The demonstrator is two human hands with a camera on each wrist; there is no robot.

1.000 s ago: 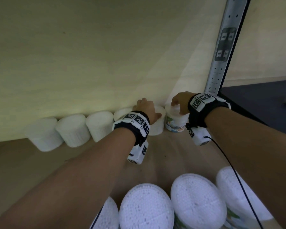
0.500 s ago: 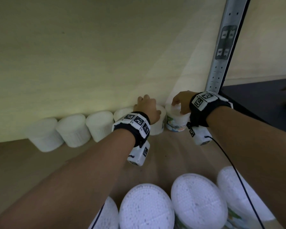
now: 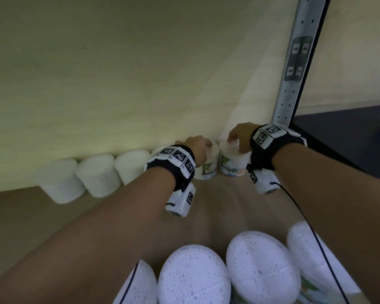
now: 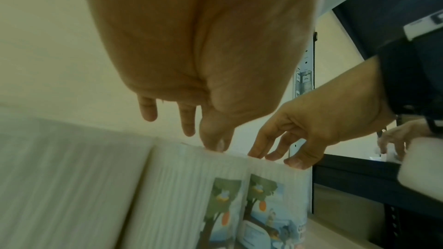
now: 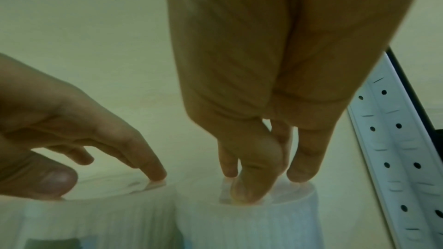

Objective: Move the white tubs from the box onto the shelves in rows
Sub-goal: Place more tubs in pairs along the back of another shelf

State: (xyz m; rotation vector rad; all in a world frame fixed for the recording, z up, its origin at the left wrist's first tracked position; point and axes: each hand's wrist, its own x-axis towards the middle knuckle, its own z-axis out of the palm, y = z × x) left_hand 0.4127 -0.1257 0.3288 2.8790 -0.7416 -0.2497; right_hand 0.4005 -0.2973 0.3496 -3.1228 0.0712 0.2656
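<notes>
Two white tubs with picture labels stand side by side at the back right of the wooden shelf (image 3: 31,216). My left hand (image 3: 198,143) rests from above on the left tub (image 3: 208,170); in the left wrist view its thumb touches that tub's (image 4: 191,186) top edge and the other fingers hang straight. My right hand (image 3: 237,139) presses thumb and fingertips down on the lid of the right tub (image 3: 230,165), seen close in the right wrist view (image 5: 246,224). Neither hand wraps round its tub.
Three more white tubs (image 3: 99,174) continue the back row leftward against the pale back panel. Several tubs (image 3: 261,264) stand along the near edge below my forearms. A perforated metal upright (image 3: 294,62) bounds the shelf on the right, beside the right tub.
Both hands stay on top of the same two tubs; only slight shifts of fingers and wrists.
</notes>
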